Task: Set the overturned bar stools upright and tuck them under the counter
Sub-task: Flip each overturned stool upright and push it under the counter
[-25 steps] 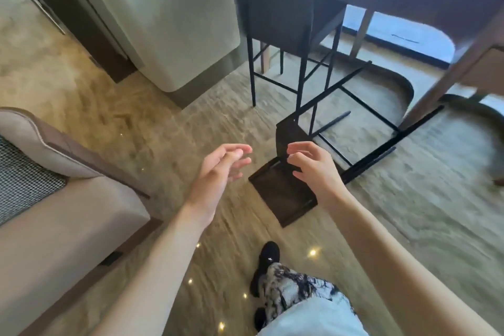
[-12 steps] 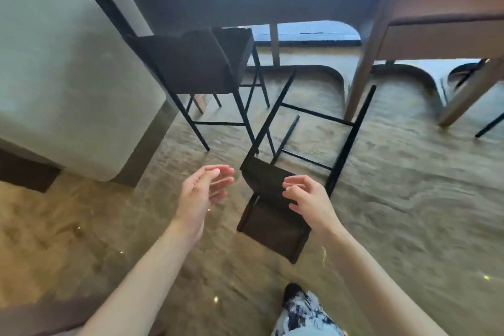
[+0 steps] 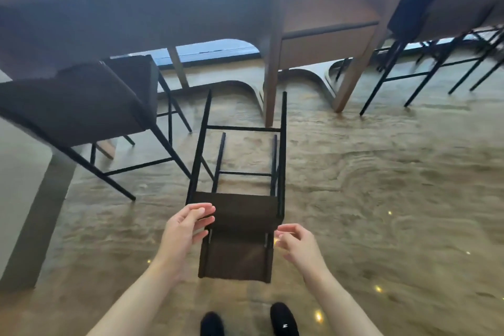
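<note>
Overturned stool (image 3: 240,215) flat on the floor (image 3: 381,199), legs toward the bench (image 3: 136,8) — left hand (image 3: 185,229) and right hand (image 3: 297,245) open beside its seat, gripping nothing.

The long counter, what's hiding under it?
Under the counter stands one upright bar stool, partly tucked in, beside a wooden counter leg. Farther back only a bright strip shows; the counter covers the rest.

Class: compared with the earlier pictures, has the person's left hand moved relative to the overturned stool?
Yes. The left hand has closed in rightward onto the overturned stool seat's left edge.
</note>
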Available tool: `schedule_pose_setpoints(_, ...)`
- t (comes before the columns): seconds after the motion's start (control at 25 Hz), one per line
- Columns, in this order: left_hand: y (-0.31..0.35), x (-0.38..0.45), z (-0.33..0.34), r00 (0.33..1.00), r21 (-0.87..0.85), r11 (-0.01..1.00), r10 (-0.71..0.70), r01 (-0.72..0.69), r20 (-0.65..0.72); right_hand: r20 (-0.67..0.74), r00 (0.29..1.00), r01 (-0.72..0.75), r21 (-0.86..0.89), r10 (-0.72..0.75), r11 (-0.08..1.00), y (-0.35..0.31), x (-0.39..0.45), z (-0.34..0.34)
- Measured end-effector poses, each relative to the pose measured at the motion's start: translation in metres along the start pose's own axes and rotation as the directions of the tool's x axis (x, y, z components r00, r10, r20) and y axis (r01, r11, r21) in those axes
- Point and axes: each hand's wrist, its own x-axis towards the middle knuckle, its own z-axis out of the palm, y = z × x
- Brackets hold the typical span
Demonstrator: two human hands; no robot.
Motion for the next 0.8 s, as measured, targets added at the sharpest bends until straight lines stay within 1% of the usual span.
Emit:
schedule_pose_setpoints(0.12,-0.019,0.032,-0.036,0.999,0.048,0.998,-0.028,0.026,0.04,-0.091,0.993,-0.072,0.077,0.078,0.994,0.027,0.0,0.034)
schedule_pose_setpoints(0.2,-0.048,0.046,-0.056,0.996,0.09,0.993,-0.084,0.08,0.04,-0.142,0.967,-0.194,0.136,0.213,0.971,0.059,-0.002,0.052)
schedule_pose_setpoints(0.32,-0.108,0.061,-0.086,0.979,0.18,0.965,-0.2,0.19,0.037,-0.179,0.881,-0.413,0.164,0.439,0.896,0.131,-0.013,0.073)
schedule_pose_setpoints(0.36,-0.13,0.068,-0.095,0.975,0.226,0.954,-0.216,0.199,0.052,-0.205,0.847,-0.462,0.173,0.491,0.87,0.156,-0.015,0.075)
schedule_pose_setpoints(0.44,-0.168,0.092,-0.114,0.971,0.32,0.927,-0.229,0.195,0.073,-0.246,0.786,-0.54,0.177,0.568,0.823,0.2,-0.006,0.079)
schedule_pose_setpoints(0.48,-0.187,0.105,-0.122,0.968,0.361,0.909,-0.244,0.206,0.062,-0.255,0.765,-0.576,0.139,0.591,0.805,0.218,0.003,0.08)
schedule_pose_setpoints(0.56,-0.218,0.131,-0.131,0.959,0.39,0.887,-0.281,0.247,0.032,-0.279,0.739,-0.619,0.077,0.613,0.781,0.233,0.021,0.085)
schedule_pose_setpoints(0.68,-0.278,0.174,-0.136,0.942,0.382,0.869,-0.335,0.315,-0.014,-0.259,0.774,-0.607,-0.042,0.578,0.794,0.257,0.068,0.102)
schedule_pose_setpoints(0.8,-0.345,0.212,-0.131,0.918,0.341,0.855,-0.388,0.391,-0.08,-0.189,0.817,-0.57,-0.119,0.545,0.813,0.297,0.132,0.119)
